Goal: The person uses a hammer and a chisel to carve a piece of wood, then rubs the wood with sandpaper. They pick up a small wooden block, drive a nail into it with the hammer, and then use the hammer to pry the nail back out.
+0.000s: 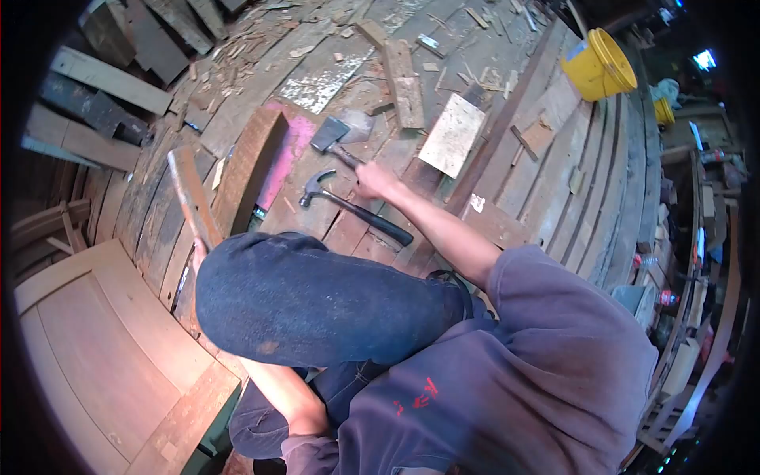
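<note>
My right hand (374, 181) is closed around the handle of a hatchet (329, 134), whose metal head points up and left over the floor boards. Just below it lies a claw hammer (360, 212) with a black grip, untouched. On the far side of my raised knee, my left hand (199, 255) shows only in part, its fingers against the lower end of a narrow wooden piece (192, 194) tilted upward. My knee hides most of that hand. Between the two hands rests a thick wooden block (252, 170), beside a pink-painted board (290, 162).
A panelled wooden door (95, 348) leans at lower left. Wood chips and offcuts litter the plank floor, including a pale board (452, 134) and a long block (404, 83). A yellow bucket (599, 65) stands at upper right, near stacked planks (594, 170).
</note>
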`<state>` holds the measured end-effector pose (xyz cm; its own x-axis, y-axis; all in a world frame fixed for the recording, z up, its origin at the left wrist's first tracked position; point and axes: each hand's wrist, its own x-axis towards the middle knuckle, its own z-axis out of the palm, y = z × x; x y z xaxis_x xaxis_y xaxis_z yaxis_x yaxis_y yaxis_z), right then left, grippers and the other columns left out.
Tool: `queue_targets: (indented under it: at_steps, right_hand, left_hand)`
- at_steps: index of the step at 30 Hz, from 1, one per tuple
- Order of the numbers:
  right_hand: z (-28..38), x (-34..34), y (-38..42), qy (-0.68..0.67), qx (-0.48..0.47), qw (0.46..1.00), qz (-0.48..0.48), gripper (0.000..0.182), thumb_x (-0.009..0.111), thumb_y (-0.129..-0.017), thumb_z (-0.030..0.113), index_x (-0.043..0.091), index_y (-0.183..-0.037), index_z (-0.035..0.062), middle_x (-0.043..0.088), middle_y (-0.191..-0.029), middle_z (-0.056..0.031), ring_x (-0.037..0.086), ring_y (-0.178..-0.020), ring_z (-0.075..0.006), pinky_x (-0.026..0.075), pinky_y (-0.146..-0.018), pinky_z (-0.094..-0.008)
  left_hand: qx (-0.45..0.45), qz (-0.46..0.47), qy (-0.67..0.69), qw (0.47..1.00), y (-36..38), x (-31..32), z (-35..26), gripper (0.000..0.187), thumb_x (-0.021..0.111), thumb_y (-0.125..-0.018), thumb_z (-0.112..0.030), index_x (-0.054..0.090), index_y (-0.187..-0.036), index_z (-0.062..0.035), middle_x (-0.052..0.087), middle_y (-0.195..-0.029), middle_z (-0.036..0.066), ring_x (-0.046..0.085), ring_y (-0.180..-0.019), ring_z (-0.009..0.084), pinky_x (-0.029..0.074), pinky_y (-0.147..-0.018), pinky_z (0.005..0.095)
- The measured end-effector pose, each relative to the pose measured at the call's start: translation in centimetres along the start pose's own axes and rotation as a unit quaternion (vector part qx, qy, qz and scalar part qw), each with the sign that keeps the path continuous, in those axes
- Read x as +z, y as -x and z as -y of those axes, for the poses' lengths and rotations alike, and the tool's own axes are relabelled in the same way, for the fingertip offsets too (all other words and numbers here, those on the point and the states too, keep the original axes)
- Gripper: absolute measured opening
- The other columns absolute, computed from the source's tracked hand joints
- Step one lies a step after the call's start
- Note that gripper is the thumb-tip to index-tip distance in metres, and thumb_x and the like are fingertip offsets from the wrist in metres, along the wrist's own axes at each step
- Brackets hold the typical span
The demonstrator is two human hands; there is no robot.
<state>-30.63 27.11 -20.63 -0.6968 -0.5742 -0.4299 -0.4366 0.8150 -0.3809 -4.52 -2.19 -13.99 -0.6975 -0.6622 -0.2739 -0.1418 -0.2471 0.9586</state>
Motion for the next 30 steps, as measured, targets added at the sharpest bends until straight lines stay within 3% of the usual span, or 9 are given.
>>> queue_targets:
  at_steps: [4,6,9,11,18,21,22,26,30]
  right_hand:
    - [0.8,6.4,1.8,0.145,-0.038,0.984,0.098,0.031,0.064,-0.079,0.030,0.074,-0.094,0.0052,0.071,-0.102,-0.0175,0.070,-0.092,-0.0324,0.056,-0.080,-0.0469]
    - [0.2,9.7,2.1,0.170,-0.068,0.979,0.095,0.021,0.058,-0.085,0.018,0.075,-0.093,0.0099,0.073,-0.095,-0.0108,0.071,-0.092,-0.0285,0.055,-0.074,-0.0476]
    - [0.4,9.7,2.4,0.148,-0.055,0.987,-0.011,0.022,0.056,-0.085,0.018,0.076,-0.082,0.0101,0.073,-0.086,-0.0146,0.072,-0.083,-0.0302,0.056,-0.070,-0.0434]
    - [-1.2,12.5,0.8,0.148,-0.039,0.988,0.008,0.023,0.059,-0.089,0.022,0.074,-0.094,0.0050,0.073,-0.092,-0.0172,0.073,-0.082,-0.0270,0.056,-0.069,-0.0416]
    - [-4.0,12.4,5.8,0.129,0.025,0.990,0.051,0.024,0.060,-0.090,0.024,0.071,-0.095,0.0039,0.072,-0.089,-0.0154,0.071,-0.077,-0.0243,0.056,-0.065,-0.0404]
    - [-4.0,9.3,5.0,0.100,0.040,0.994,0.030,0.025,0.060,-0.091,0.025,0.070,-0.096,0.0034,0.071,-0.088,-0.0146,0.070,-0.075,-0.0232,0.055,-0.063,-0.0399]
    - [-4.0,8.0,4.7,0.085,0.045,0.995,0.016,0.025,0.060,-0.091,0.025,0.070,-0.096,0.0032,0.071,-0.088,-0.0143,0.070,-0.074,-0.0228,0.055,-0.063,-0.0397]
    - [-1.7,1.3,1.8,0.002,0.035,0.998,-0.053,0.026,0.060,-0.092,0.027,0.068,-0.096,0.0026,0.070,-0.086,-0.0132,0.069,-0.071,-0.0213,0.054,-0.061,-0.0390]
    - [5.1,-7.7,-1.2,-0.139,-0.022,0.986,-0.092,0.027,0.060,-0.093,0.028,0.067,-0.097,0.0019,0.070,-0.085,-0.0122,0.067,-0.068,-0.0197,0.054,-0.059,-0.0383]
  left_hand:
    - [0.005,0.009,0.007,1.000,-0.9,0.3,-0.2,0.049,0.050,-0.101,-0.042,0.053,-0.127,-0.0013,0.062,-0.091,0.008,0.060,-0.075,0.0138,0.050,-0.065,0.0286]
    - [0.018,0.011,0.000,1.000,-1.1,1.0,-1.3,0.050,0.050,-0.101,-0.043,0.053,-0.129,-0.0012,0.062,-0.092,0.008,0.060,-0.075,0.0141,0.051,-0.065,0.0289]
    - [0.023,-0.019,-0.120,0.992,1.4,3.4,-6.9,0.051,0.049,-0.101,-0.045,0.054,-0.125,-0.0013,0.061,-0.087,0.006,0.056,-0.067,0.0106,0.049,-0.058,0.0272]
    - [0.043,-0.036,-0.080,0.995,1.1,2.9,-6.3,0.048,0.048,-0.101,-0.045,0.056,-0.123,-0.0023,0.060,-0.083,0.005,0.053,-0.062,0.0075,0.046,-0.055,0.0246]
    - [0.079,-0.087,-0.114,0.987,1.8,0.9,-8.0,0.048,0.048,-0.101,-0.044,0.056,-0.125,-0.0024,0.054,-0.075,0.001,0.054,-0.064,0.0093,0.048,-0.059,0.0266]
    - [0.149,-0.129,-0.205,0.959,1.3,-0.4,-7.7,0.053,0.046,-0.101,-0.044,0.053,-0.132,-0.0021,0.061,-0.080,0.009,0.061,-0.075,0.0181,0.051,-0.072,0.0337]
    - [0.140,-0.167,-0.205,0.954,1.3,-0.5,-7.5,0.056,0.044,-0.101,-0.045,0.049,-0.138,-0.0031,0.066,-0.096,0.020,0.064,-0.094,0.0301,0.048,-0.088,0.0399]
    - [0.180,-0.206,-0.240,0.931,1.9,-1.2,-8.2,0.061,0.039,-0.102,-0.047,0.044,-0.141,0.0004,0.059,-0.122,0.028,0.055,-0.119,0.0391,0.042,-0.101,0.0409]
    - [0.186,-0.224,-0.209,0.934,1.5,-1.7,-7.6,0.060,0.039,-0.103,-0.044,0.036,-0.147,-0.0023,0.044,-0.145,0.024,0.042,-0.136,0.0341,0.033,-0.111,0.0391]
